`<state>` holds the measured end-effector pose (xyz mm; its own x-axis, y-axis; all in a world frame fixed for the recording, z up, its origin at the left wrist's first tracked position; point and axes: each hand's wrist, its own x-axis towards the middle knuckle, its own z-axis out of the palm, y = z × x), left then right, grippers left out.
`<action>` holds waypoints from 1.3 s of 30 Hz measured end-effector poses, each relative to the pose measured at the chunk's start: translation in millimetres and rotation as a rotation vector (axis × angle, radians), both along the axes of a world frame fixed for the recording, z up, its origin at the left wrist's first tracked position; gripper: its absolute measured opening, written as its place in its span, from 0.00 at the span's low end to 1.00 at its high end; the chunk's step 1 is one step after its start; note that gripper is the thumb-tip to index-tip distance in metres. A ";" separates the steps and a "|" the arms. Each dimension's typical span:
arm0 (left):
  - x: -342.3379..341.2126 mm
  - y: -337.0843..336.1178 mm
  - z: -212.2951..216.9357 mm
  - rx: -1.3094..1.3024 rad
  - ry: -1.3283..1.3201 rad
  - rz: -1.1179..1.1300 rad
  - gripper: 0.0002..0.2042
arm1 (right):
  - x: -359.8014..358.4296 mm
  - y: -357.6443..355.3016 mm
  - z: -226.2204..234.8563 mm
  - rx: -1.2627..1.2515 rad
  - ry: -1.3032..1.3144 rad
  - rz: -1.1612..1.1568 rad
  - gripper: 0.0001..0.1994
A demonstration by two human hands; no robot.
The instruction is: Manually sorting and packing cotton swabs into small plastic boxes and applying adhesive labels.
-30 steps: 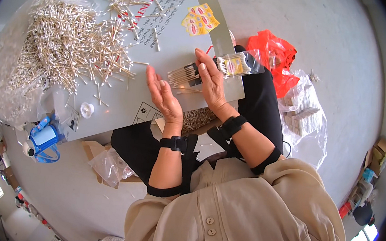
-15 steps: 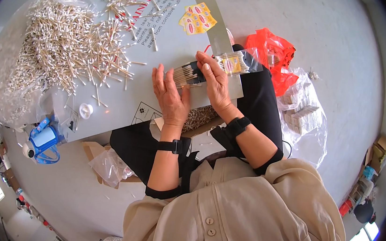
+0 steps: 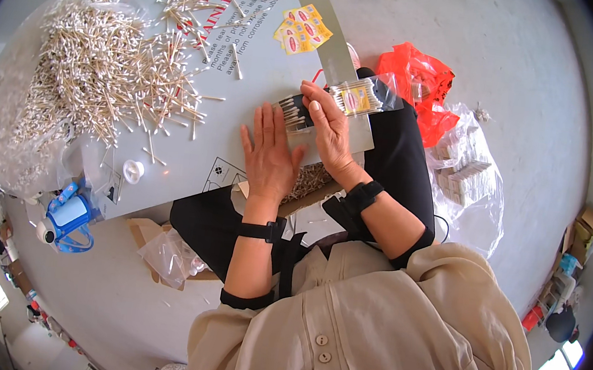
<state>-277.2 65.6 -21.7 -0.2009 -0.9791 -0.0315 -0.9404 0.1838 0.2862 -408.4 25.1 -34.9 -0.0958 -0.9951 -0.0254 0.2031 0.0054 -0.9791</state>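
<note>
A row of cotton swabs lies on a dark surface near the table's right corner, between my two hands. My left hand rests flat with its fingers stretched, covering the left part of that row. At the row's right end stands my right hand, fingers extended and slightly cupped, gripping nothing that I can see. Just beyond it lies a clear packet of cotton swabs with a yellow label card. The right hand's fingers hide the space between the row and the packet.
A large heap of loose cotton swabs spills from a clear bag at left. Yellow cards lie at the table's far side. A small white cap and blue bottle are near-left. Red bag and bagged white packs sit at right.
My left hand has shifted slightly right and flattened, its fingers now covering more of the swab row. My right hand has hardly moved.
</note>
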 end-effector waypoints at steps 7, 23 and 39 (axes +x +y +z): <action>-6.2 -1.7 -5.7 -0.211 1.092 0.407 0.34 | 10.9 11.4 3.0 -0.080 0.098 -0.034 0.17; 1.7 -31.4 -9.1 -0.219 1.350 0.455 0.34 | 7.4 -28.6 -2.5 -0.021 0.043 0.117 0.19; -9.5 -30.5 -12.5 -0.232 1.282 0.416 0.31 | 17.4 -9.4 -2.4 -0.049 0.090 0.034 0.19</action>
